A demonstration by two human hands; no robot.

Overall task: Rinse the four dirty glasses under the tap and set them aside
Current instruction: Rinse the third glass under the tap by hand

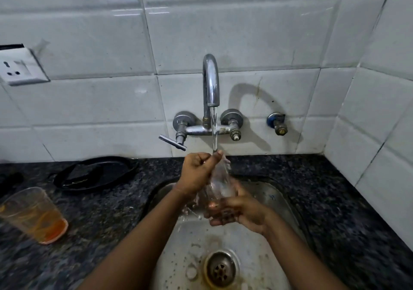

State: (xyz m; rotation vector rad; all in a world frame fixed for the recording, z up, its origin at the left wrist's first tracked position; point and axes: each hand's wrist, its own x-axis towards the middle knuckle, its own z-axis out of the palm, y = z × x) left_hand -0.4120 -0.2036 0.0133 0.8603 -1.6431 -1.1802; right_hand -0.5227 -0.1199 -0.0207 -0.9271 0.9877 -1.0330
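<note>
Your right hand point(239, 209) grips the glass point(220, 183) base; your left hand point(199, 171) clasps its rim, tilting it beneath the tap point(211, 82) stream for rinsing.

head view looks down, close over sink point(290, 202).

White tiles point(245, 32), speckled black counter point(335, 200), orange-stained glass point(33, 216), chrome tap point(211, 79).

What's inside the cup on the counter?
The cup on the left holds a little orange liquid at its bottom, with orange streaks on its wall. Whether anything solid sits in there cannot be told.
</note>
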